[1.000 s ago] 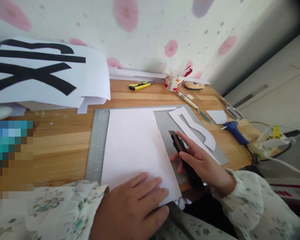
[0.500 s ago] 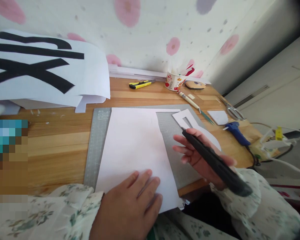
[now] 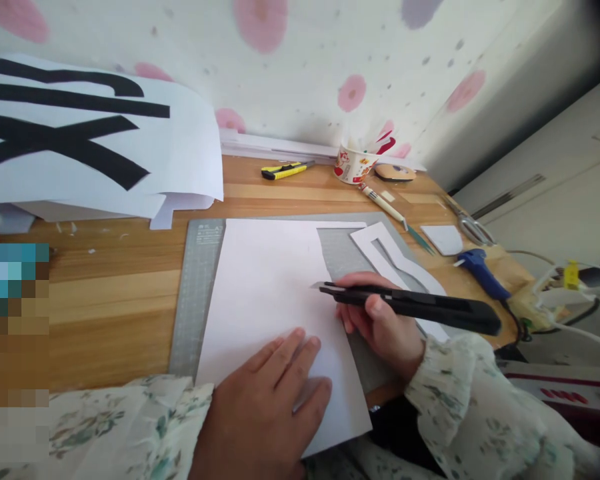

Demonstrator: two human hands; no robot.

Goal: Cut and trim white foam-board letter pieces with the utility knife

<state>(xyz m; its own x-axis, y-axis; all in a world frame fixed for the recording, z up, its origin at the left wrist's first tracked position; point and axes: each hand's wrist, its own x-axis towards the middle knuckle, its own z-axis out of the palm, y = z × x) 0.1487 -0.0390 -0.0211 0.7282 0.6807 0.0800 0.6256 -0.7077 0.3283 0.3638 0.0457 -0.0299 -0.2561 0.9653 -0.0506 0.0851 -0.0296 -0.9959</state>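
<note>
A white sheet (image 3: 265,280) of paper or thin board lies on the grey cutting mat (image 3: 186,300), its lower end reaching past the mat toward me. My left hand (image 3: 270,400) rests flat on its lower part, fingers a little spread. In my right hand (image 3: 380,323) is a black utility knife (image 3: 410,303), gripped between thumb and fingers, its blade out and pointing left over the sheet. Whether the blade touches the sheet I cannot tell. A white cut-out strip with a curved shape (image 3: 397,267) lies beyond my right hand, partly covered by it.
At the back are a yellow cutter (image 3: 286,171), a paper cup (image 3: 354,165) of tools and a mouse (image 3: 395,173). On the right lie tweezers (image 3: 420,240), scissors (image 3: 473,228) and a blue glue gun (image 3: 483,272) with cables. Black-lettered sheets (image 3: 185,147) stand at left.
My right hand has moved left and turned over, bringing the knife from an upturned palm to above the sheet. My left hand stays on the sheet, with slight finger movement.
</note>
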